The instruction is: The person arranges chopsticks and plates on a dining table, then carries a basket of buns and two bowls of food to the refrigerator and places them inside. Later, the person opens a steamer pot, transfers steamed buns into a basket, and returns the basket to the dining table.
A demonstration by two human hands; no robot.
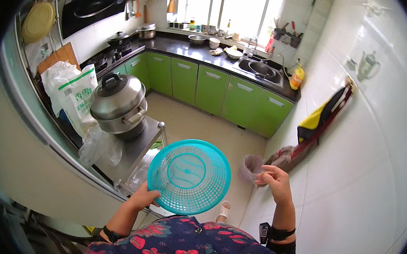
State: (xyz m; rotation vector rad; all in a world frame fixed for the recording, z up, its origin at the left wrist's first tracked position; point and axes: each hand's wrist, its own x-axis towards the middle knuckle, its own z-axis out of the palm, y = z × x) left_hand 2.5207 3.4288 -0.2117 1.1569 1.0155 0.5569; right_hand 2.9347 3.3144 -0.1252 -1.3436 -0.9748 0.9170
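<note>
A round turquoise plastic strainer basket (213, 186) with a mesh wall hangs in front of my body. My left hand (144, 198) grips its near left rim, thumb on top. No contents show inside it. To the right, my right hand (276, 184) is raised apart from the basket. Its thumb and fingers are pinched together, and whatever may be between them is too small to make out. Just beyond those fingertips, a pale, see-through waste bin (249, 167) stands on the floor by the wall.
At left, a metal cart (149, 140) carries a large lidded steamer pot (119, 103) and plastic bags (97, 147). Green cabinets (212, 89) run under a dark counter with a sink (262, 70). Cloths and a yellow-black item (316, 119) hang on the right wall.
</note>
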